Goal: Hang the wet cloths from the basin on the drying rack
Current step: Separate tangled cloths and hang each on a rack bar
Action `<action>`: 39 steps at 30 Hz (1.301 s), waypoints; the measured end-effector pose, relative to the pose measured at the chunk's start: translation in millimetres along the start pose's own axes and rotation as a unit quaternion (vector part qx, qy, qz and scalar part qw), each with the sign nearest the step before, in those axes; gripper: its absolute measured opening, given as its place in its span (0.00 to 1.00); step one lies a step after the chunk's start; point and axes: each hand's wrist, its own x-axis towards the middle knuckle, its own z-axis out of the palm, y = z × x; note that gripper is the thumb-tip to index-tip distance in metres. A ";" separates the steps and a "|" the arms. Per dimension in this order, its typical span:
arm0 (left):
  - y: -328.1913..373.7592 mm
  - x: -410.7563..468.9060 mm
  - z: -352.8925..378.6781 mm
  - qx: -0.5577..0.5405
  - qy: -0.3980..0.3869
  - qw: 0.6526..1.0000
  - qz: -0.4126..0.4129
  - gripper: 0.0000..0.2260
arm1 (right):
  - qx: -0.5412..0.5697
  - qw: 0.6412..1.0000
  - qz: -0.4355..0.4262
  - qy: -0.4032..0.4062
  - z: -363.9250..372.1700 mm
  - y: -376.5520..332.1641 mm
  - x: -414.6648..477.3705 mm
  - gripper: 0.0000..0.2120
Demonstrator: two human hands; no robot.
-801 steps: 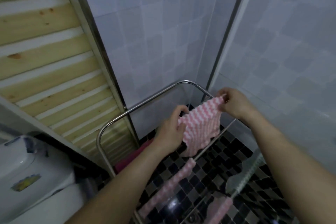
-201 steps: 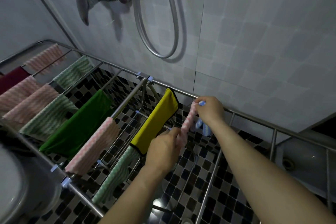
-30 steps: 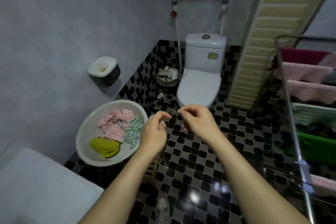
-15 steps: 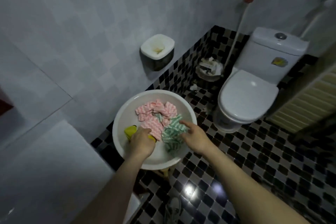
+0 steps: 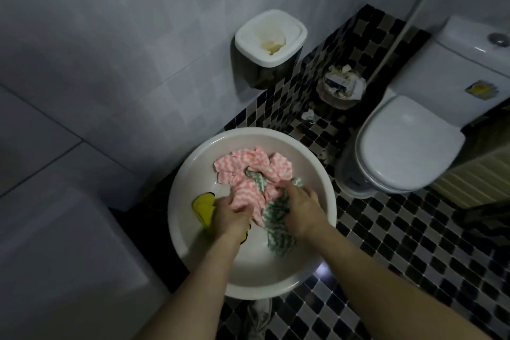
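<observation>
Basin [image 5: 190, 251]: I see it at lower centre of the frame, with all the cloths inside.
Yellow cloth [image 5: 202, 208]: in the basin's left part, partly under the left wrist.
Left hand [image 5: 233, 215]: fingers curled tight into the pink cloths [image 5: 248, 168].
Green cloth [image 5: 276, 218]: between the hands, touching the pink cloths.
Right hand [image 5: 303, 207]: fingers clamped on the green cloth.
Toilet [image 5: 408, 143]: right of the frame, lid down.

A white toilet [image 5: 408, 143], lid down, stands on the checkered floor [image 5: 414, 243]. A full wastebasket [image 5: 340, 88] sits beside it. A white-rimmed bin [image 5: 270, 38] is on the wall.
</observation>
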 end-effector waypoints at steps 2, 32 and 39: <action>-1.2 7.4 -1.6 -0.062 0.007 0.998 -0.033 0.14 | -0.057 0.998 0.023 0.013 3.5 -1.4 7.6 0.29; 51.2 -39.9 -22.1 -0.088 -0.125 0.988 -0.015 0.07 | 0.685 0.716 0.129 0.040 -70.1 -6.9 -43.7 0.10; 95.9 -74.6 -61.2 -0.204 -0.308 0.929 0.007 0.14 | 0.713 0.687 0.071 -0.123 -78.4 -23.5 -71.8 0.18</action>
